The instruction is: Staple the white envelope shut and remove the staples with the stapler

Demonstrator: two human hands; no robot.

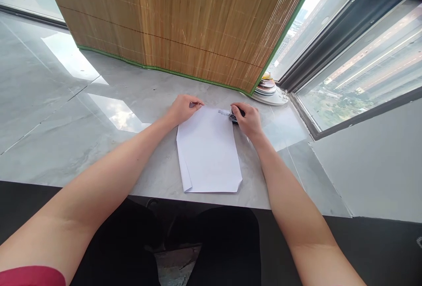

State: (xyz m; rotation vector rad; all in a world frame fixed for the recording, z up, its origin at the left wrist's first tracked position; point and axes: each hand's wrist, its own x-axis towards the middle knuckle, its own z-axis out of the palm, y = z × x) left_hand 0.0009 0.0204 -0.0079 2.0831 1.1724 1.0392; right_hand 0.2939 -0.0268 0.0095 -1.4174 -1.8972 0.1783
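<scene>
A folded sheet of white paper [211, 154] lies flat on the grey counter, its left edge turned over in a long flap and its lower right corner creased. My left hand [184, 109] is closed at the paper's upper left corner, thumb and forefinger pinched together there. At the upper right corner, my right hand [248, 119] is closed around a small black and silver tool that looks like a stapler [232, 117]. A pale ridged part of it reaches over the paper's top edge. My fingers hide most of its body.
A bamboo blind [178, 22] with green edging hangs down to the counter [108, 154] behind my hands. Near its right end, a stack of plates [267, 90] stands by the window frame [303, 105]. A white wall [372, 163] rises at the right. The counter's front edge is above my legs.
</scene>
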